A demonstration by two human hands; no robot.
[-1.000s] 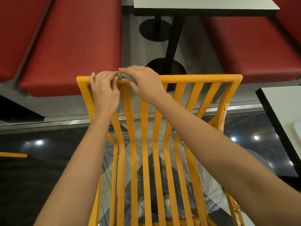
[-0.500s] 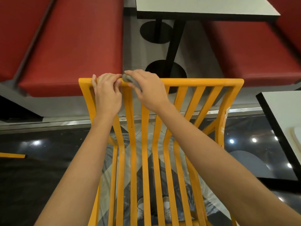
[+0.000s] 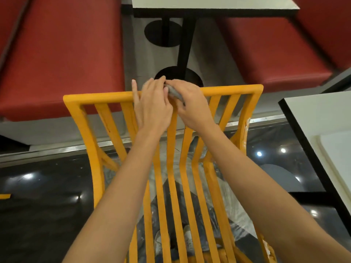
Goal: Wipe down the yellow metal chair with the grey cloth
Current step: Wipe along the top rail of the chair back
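While hands (image 3: 167, 103) meet, grey cloth (image 3: 175, 93) mostly hidden, yellow chair (image 3: 233, 90) legs cropped

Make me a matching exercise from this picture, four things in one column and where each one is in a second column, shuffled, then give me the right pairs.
Things:
1. grey cloth
2. yellow chair
3. red bench seat
4. white table

Places:
A. at the right edge of the view
B. beyond the chair, on the left
C. pinched in the right hand at the top rail, with the left hand against it
D. directly under both arms

Pairs: 1-C, 2-D, 3-B, 4-A
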